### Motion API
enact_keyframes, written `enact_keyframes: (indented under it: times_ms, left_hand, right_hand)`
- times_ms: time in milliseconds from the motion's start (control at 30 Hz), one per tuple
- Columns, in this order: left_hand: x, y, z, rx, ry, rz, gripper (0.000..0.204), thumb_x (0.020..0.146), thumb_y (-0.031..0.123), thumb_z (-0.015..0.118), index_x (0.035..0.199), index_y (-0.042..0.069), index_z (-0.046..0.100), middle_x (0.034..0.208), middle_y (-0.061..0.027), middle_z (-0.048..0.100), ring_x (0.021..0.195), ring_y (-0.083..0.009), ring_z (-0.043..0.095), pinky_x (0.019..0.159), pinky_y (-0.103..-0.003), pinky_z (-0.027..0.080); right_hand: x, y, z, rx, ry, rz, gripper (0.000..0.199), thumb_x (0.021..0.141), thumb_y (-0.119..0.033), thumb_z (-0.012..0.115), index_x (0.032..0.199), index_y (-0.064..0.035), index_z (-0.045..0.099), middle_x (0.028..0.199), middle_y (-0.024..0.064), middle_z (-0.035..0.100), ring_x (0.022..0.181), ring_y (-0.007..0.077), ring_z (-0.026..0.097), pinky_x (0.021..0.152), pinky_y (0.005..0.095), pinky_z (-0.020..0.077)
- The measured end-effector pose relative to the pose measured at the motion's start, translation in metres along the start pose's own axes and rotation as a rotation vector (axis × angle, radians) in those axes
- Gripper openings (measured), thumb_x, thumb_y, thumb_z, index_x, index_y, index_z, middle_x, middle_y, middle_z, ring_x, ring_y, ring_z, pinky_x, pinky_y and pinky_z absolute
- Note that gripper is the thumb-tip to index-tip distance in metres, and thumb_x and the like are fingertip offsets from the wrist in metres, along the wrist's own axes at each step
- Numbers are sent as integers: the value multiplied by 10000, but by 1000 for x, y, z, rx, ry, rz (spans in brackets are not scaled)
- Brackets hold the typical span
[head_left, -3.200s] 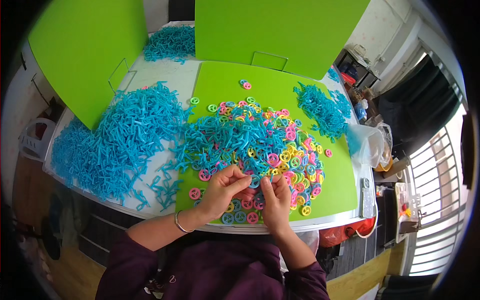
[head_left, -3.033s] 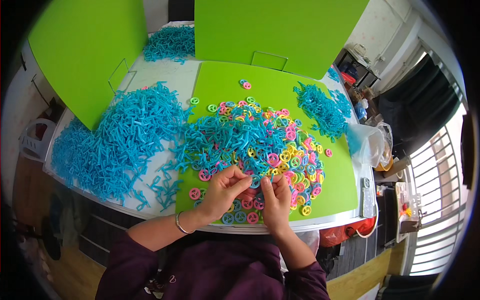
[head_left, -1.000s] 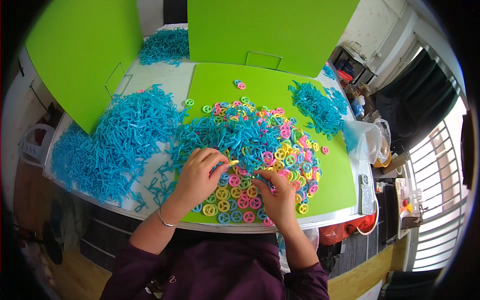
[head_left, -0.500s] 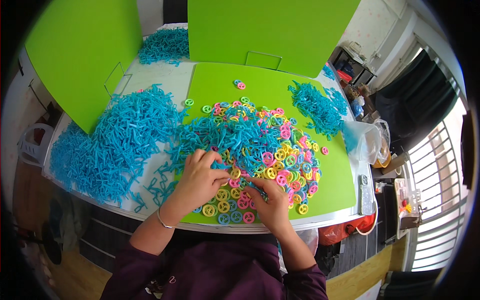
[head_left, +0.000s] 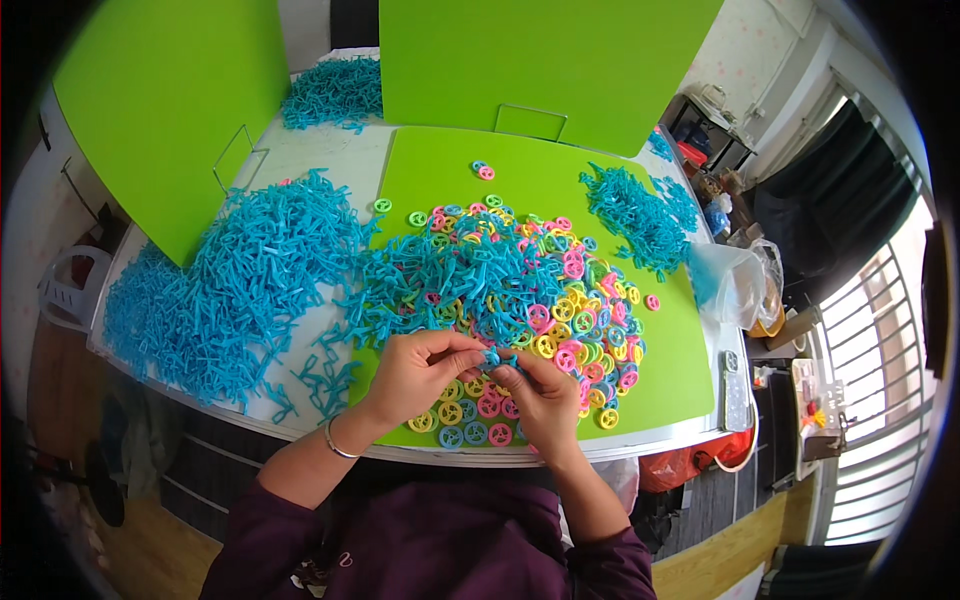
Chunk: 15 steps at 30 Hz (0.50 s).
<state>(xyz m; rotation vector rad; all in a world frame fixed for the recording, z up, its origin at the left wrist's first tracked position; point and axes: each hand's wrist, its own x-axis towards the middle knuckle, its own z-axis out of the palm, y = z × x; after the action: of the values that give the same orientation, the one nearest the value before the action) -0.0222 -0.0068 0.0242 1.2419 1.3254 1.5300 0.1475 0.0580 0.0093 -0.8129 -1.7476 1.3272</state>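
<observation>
My left hand point(head_left: 415, 375) and my right hand point(head_left: 543, 400) meet at the near side of a heap. Pinched between their fingertips is a small blue plastic piece point(head_left: 490, 357); its exact shape is partly covered by the fingers. Just beyond my hands, a mound of blue forked plastic pieces point(head_left: 470, 265) lies over small spoked plastic wheels point(head_left: 585, 300) in pink, yellow, green and blue. More wheels lie flat between my wrists, near the table's front edge. All of this rests on a bright green board point(head_left: 660, 375).
A large pile of blue forked pieces point(head_left: 255, 265) covers the white table's left side. Smaller blue piles sit at the right point(head_left: 640, 220) and back left point(head_left: 335, 92). Two green panels with wire stands point(head_left: 540, 60) rise behind. A clear plastic bag point(head_left: 725, 285) hangs at the right edge.
My left hand has drawn back from the blue mound toward my right hand. Their fingertips now come together around a blue piece, held up above the wheels.
</observation>
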Motion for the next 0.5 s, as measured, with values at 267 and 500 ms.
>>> enact_keyframes:
  times_ms: [267, 500]
  left_hand:
    - [0, 1, 3, 174, 72, 95, 76, 867, 39, 668, 914, -14, 695, 761, -59, 692, 684, -93, 658, 598, -223, 531]
    - [0, -2, 2, 264, 89, 310, 120, 861, -18, 639, 956, 15, 704, 806, -91, 694, 694, -131, 668, 609, -236, 536]
  right_hand:
    - [2, 1, 2, -502, 65, -473, 324, 757, 3, 732, 1076, -38, 688, 703, 68, 607, 586, 151, 567, 546, 272, 445]
    - [-2, -1, 10, -560, 186, -513, 362, 723, 38, 737, 1071, -46, 688, 662, 67, 574, 562, 194, 547, 520, 310, 439]
